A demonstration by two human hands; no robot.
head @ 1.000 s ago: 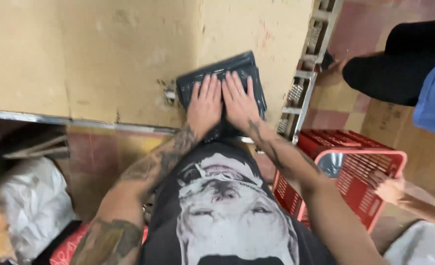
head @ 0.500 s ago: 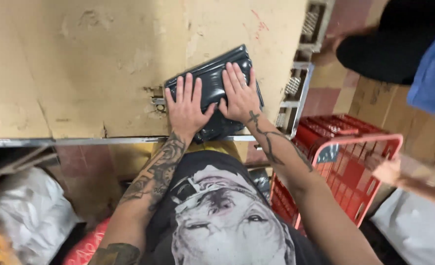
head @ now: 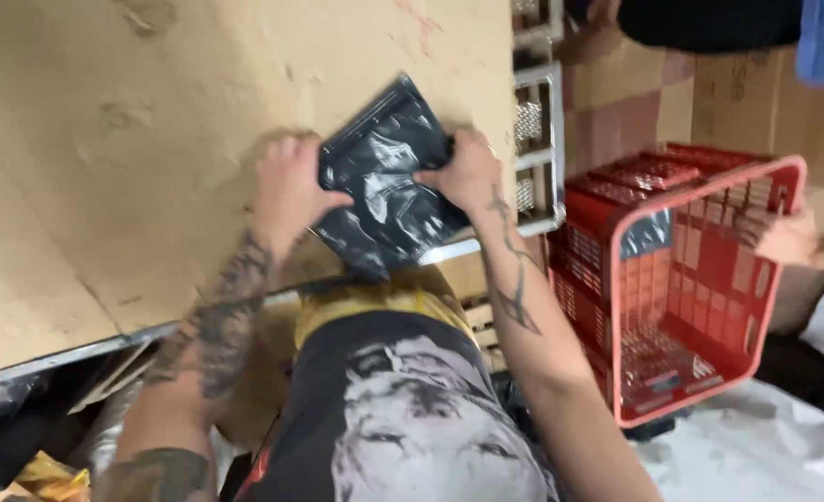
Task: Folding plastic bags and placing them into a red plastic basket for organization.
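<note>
Lifted off the cardboard-topped table [head: 105, 186] since earlier, the glossy, crinkled black plastic bag [head: 389, 186] is now pinched at its edges by both hands: left hand [head: 286, 191], right hand [head: 468, 172].

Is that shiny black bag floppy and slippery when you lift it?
Probably floppy: the black bag is wrinkled and bends between the left hand and right hand. Its glossy plastic looks slippery. It seems fairly light, as fingers alone lift its edge.

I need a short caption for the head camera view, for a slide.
Both hands, left hand and right hand, grip a black plastic pouch at the cardboard-covered table edge, beside a red basket.
</note>
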